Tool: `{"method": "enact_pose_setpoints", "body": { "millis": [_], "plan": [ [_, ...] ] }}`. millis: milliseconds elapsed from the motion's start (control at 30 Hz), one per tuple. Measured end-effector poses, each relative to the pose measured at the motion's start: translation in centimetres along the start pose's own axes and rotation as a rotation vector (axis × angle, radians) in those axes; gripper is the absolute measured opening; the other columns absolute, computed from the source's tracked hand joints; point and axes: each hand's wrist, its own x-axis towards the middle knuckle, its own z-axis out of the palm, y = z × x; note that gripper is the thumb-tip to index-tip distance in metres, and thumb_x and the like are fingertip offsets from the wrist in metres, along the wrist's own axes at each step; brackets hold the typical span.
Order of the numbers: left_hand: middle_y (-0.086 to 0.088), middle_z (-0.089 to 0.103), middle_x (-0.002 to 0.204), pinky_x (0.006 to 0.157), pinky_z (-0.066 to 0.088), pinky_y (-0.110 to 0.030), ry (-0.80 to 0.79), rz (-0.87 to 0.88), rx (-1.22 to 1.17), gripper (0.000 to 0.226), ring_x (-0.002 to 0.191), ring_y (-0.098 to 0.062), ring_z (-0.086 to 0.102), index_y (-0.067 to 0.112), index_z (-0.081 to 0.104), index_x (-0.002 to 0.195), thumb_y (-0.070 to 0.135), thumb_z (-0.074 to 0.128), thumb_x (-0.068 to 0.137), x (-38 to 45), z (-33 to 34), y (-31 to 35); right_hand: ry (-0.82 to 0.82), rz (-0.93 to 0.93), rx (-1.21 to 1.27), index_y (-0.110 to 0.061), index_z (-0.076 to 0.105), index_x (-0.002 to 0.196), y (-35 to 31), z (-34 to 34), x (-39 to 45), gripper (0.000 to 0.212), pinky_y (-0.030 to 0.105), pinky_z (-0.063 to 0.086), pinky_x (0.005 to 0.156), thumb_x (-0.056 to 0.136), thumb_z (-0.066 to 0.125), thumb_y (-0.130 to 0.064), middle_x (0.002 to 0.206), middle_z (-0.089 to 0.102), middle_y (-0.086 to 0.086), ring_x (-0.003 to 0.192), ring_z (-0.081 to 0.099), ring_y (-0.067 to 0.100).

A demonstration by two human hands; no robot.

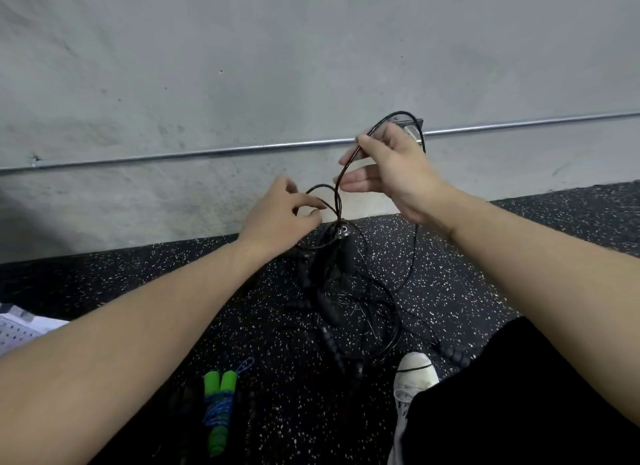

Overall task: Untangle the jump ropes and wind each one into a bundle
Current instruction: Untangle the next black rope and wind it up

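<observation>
Thin black tangled jump rope cord [337, 201] lifted between both hands, right hand [388, 166] pinching it higher, left hand [280, 215] gripping a lower loop — black handles [341, 253] dangling below.

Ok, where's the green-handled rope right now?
In the head view, the green-handled rope lies wound on the floor at lower left, beneath the left forearm, left of the white shoe.

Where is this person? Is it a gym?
Probably a gym or workout room. The floor is black speckled rubber, like gym matting, below a bare concrete wall with a metal pipe. Jump ropes lie about: a black tangle and a wound green-handled rope.
</observation>
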Motion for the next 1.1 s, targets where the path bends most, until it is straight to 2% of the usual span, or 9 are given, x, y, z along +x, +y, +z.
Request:
{"method": "enact_pose_setpoints", "body": {
  "millis": [100,200,500,567,633,700,767,867,1100],
  "plan": [
    [0.029,0.047,0.109,0.081,0.038,-0.011,-0.055,0.019,-0.231,0.021,0.091,0.008,0.052,0.038,0.074,0.107,0.048,0.072,0.089,-0.5,0.6,0.3,-0.008,0.025,0.108,-0.012,0.039,0.094,-0.4,-0.3,-0.1,0.015,0.036,0.06,0.057,0.107,0.045,-0.015,0.086,0.071,0.011,0.066,0.072,0.035],
    [0.012,0.047,0.115,0.081,0.033,-0.001,-0.069,0.033,-0.288,0.006,0.094,0.013,0.05,0.048,0.071,0.088,0.043,0.075,0.088,-0.8,0.9,1.0,-0.013,0.042,0.191,-0.011,0.041,0.094,-0.7,-0.4,-0.3,0.014,0.037,0.06,0.058,0.107,0.045,-0.014,0.088,0.071,0.012,0.068,0.073,0.036],
    [0.009,0.05,0.119,0.08,0.035,0.0,0.023,0.048,-0.366,0.009,0.093,0.007,0.053,0.022,0.078,0.099,0.026,0.076,0.091,-0.3,1.4,2.3,0.045,0.178,0.256,-0.01,0.044,0.105,-0.4,-0.8,0.3,0.013,0.041,0.063,0.065,0.107,0.046,-0.023,0.093,0.072,0.012,0.067,0.071,0.03],
    [0.009,0.052,0.117,0.081,0.038,-0.003,0.06,-0.033,-0.449,0.017,0.098,-0.002,0.055,0.02,0.076,0.107,0.029,0.074,0.092,0.0,1.7,2.1,-0.025,0.241,-0.006,-0.013,0.051,0.113,0.4,-1.3,0.0,0.028,0.043,0.062,0.071,0.102,0.054,-0.038,0.099,0.068,0.011,0.073,0.069,0.026],
    [0.014,0.054,0.112,0.084,0.042,-0.008,0.096,-0.096,-0.546,0.025,0.102,-0.007,0.058,0.016,0.075,0.113,0.03,0.074,0.093,0.3,1.7,2.3,-0.21,0.22,-0.539,-0.021,0.058,0.109,1.4,-1.6,-0.7,0.038,0.034,0.057,0.069,0.091,0.065,-0.054,0.097,0.068,0.003,0.077,0.066,0.016],
    [0.02,0.054,0.108,0.087,0.043,-0.011,0.105,-0.119,-0.586,0.023,0.097,-0.001,0.057,0.021,0.074,0.113,0.032,0.073,0.093,0.5,1.4,2.4,-0.314,0.182,-0.819,-0.023,0.057,0.103,2.6,-1.1,-1.2,0.037,0.025,0.048,0.061,0.083,0.077,-0.047,0.094,0.066,0.001,0.072,0.06,0.011],
    [0.019,0.057,0.108,0.078,0.044,-0.007,0.097,-0.129,-0.611,0.016,0.087,0.003,0.057,0.025,0.073,0.107,0.032,0.073,0.093,0.3,1.2,2.5,-0.314,0.19,-0.736,-0.019,0.054,0.104,3.2,-0.7,-1.2,0.033,0.03,0.056,0.061,0.084,0.079,-0.028,0.094,0.065,0.008,0.073,0.062,0.016],
    [0.015,0.06,0.115,0.062,0.051,-0.023,0.115,-0.192,-0.7,0.025,0.084,-0.006,0.061,0.018,0.077,0.108,0.035,0.076,0.09,0.3,1.0,2.1,-0.312,0.332,-0.547,-0.012,0.058,0.102,2.9,-1.4,-0.6,0.017,0.033,0.063,0.072,0.092,0.072,-0.014,0.094,0.07,0.007,0.082,0.072,0.02],
    [0.013,0.054,0.124,0.055,0.051,-0.027,0.118,-0.301,-0.771,0.018,0.086,-0.01,0.055,0.025,0.072,0.107,0.033,0.075,0.091,0.3,-0.7,1.4,-0.196,0.471,-0.388,-0.011,0.065,0.103,2.6,-3.1,0.3,0.006,0.037,0.063,0.075,0.097,0.063,-0.011,0.097,0.071,0.008,0.072,0.07,0.015]
  ]
}}
